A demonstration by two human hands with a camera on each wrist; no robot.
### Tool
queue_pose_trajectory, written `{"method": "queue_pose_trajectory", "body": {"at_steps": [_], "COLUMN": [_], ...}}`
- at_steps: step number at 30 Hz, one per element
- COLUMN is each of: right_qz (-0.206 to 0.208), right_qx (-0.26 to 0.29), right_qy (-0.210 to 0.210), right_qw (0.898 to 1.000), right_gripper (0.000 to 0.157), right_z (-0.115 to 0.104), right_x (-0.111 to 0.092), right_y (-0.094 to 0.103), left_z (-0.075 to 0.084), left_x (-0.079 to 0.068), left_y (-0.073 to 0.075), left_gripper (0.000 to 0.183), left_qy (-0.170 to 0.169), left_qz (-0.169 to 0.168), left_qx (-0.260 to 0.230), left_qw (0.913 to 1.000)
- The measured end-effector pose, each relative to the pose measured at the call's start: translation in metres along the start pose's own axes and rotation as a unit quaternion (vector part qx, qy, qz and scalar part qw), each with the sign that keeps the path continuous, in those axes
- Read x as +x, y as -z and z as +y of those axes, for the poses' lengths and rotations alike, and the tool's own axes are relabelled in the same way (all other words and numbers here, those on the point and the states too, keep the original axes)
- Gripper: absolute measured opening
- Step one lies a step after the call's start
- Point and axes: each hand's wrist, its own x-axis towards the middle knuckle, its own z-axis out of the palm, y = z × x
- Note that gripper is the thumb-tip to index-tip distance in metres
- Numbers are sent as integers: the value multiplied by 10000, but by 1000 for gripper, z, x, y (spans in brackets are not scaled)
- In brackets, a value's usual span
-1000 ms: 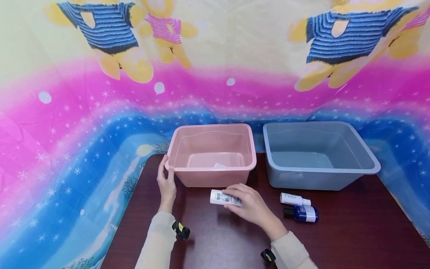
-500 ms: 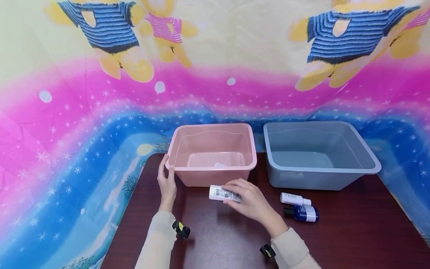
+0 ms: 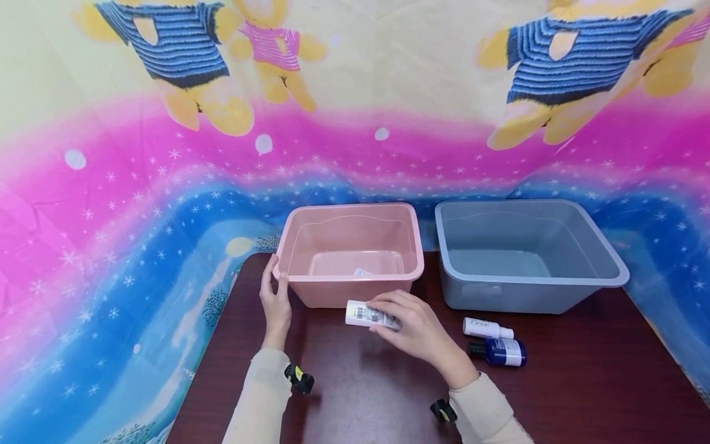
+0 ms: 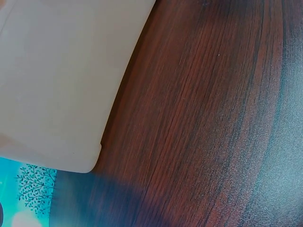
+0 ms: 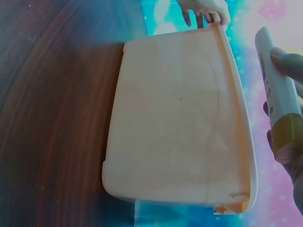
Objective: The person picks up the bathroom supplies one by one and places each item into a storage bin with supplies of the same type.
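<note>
My right hand (image 3: 416, 327) holds a white bottle (image 3: 364, 313) on its side, above the table in front of the pink basin (image 3: 355, 293). Its printed label with a barcode faces up. In the right wrist view the bottle (image 5: 272, 90) also has a yellow band, with fingers and thumb around it. My left hand (image 3: 275, 308) grips the basin's front left corner, thumb at the front and fingers along the left side. The same hand (image 5: 208, 9) shows over the basin's rim in the right wrist view. The left wrist view has only the basin's wall (image 4: 57, 85).
A grey-blue basin (image 3: 516, 296) stands to the right of the pink one. In front of it lie a white bottle (image 3: 487, 328) and a dark blue bottle (image 3: 505, 353). Some small white thing (image 3: 362, 272) lies inside the pink basin. A printed cloth (image 3: 355, 154) hangs behind the table.
The right hand has raised the white bottle slightly toward the pink basin, and the bottle has turned a little. My left hand has stayed at the basin's corner.
</note>
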Motion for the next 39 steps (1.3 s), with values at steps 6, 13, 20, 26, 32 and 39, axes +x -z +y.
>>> {"method": "queue_pose_trajectory", "body": {"at_steps": [6, 13, 20, 26, 32, 39], "right_qz": [32, 167, 204, 256, 352, 329], "right_qx": [38, -97, -164, -143, -177, -118], "right_qy": [67, 234, 250, 323, 377, 331], "right_qw": [10000, 9995, 9993, 9990, 9985, 9988], "right_gripper": [43, 42, 43, 42, 42, 42], "right_z": [0, 1, -1, 1, 2, 2], "right_x": [3, 6, 11, 15, 20, 23], "right_y": [3, 6, 10, 10, 12, 13], "left_z": [-1, 0, 1, 1, 0, 0], "left_x": [0, 0, 1, 0, 2, 1], "left_y": [0, 0, 0, 0, -2, -3], "left_gripper": [46, 47, 47, 47, 47, 47], "left_qy": [23, -14, 69, 101, 104, 88], "left_qz": [-3, 35, 38, 68, 89, 155], "left_qx": [-13, -26, -60, -56, -137, -186], "left_qw": [10000, 10000, 10000, 9999, 9998, 9997]}}
